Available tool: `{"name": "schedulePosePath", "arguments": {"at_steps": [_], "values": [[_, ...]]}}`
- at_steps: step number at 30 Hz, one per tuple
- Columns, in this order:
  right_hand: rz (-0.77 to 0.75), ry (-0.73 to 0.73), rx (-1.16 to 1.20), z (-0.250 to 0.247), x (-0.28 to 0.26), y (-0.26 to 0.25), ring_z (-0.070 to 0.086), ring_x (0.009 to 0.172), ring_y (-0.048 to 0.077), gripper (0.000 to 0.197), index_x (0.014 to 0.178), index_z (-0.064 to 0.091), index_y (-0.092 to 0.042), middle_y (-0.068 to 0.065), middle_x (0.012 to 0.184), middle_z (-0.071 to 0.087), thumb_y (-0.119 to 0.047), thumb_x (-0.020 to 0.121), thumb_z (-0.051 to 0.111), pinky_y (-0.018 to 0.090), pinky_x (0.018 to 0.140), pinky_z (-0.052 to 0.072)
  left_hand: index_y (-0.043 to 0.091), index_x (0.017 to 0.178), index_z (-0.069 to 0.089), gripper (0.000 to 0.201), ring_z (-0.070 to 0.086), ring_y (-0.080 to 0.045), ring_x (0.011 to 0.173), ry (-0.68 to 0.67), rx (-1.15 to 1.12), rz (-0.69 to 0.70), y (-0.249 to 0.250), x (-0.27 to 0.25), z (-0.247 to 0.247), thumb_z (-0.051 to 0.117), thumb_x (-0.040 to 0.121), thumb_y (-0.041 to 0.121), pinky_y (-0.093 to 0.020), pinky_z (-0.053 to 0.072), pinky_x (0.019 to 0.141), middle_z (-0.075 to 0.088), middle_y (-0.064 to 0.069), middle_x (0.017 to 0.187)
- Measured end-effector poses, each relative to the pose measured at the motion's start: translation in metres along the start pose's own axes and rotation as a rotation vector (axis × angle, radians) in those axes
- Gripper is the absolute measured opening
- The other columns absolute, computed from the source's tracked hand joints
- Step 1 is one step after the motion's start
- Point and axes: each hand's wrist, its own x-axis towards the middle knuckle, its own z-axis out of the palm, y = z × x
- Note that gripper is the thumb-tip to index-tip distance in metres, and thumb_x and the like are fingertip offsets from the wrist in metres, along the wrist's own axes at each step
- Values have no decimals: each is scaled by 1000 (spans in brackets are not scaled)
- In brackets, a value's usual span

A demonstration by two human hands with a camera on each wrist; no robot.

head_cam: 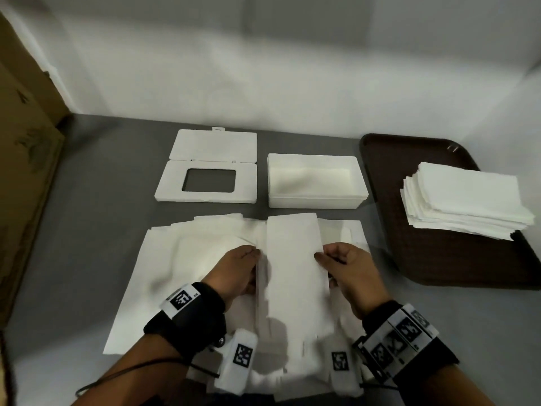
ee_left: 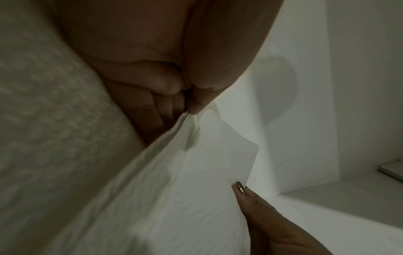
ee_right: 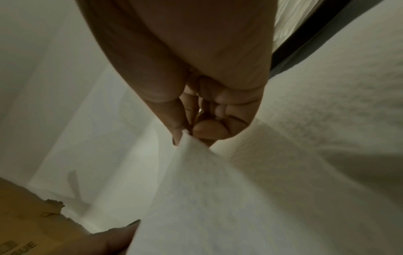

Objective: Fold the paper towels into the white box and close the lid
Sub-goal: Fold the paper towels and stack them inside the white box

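Black wristbands (head_cam: 187, 320) on both bare forearms, each carrying white blocks printed with black square codes (head_cam: 405, 332); thin black cable (head_cam: 123, 373) trailing from left band; glossy dark fingernail (ee_left: 240, 187).

Grey bench (head_cam: 87, 230) against a plain white wall (head_cam: 263, 54). Cardboard box (head_cam: 23, 142) standing at left. Light dim, soft shadows.

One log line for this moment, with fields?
left hand: pinches folded towel | right hand: pinches it | white box: open, empty | lid: off
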Motion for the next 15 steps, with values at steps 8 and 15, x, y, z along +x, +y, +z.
{"name": "schedulePosePath", "arguments": {"at_steps": [8, 15], "values": [[57, -24, -4, 8, 3, -1, 60, 67, 16, 8, 90, 67, -6, 9, 88, 72, -14, 88, 67, 25, 53, 47, 15, 75, 49, 26, 37, -16, 52, 33, -8, 9, -3, -1, -1, 43, 100, 18, -26, 37, 53, 37, -5, 65], [55, -33, 39, 19, -1, -1, 62, 68, 19, 6, 89, 66, -5, 15, 91, 73, -11, 89, 67, 26, 53, 47, 12, 91, 50, 16, 42, -24, 72, 18, -18, 28, -7, 2, -2, 42, 100, 23, -30, 39, 60, 42, -11, 87]]}}
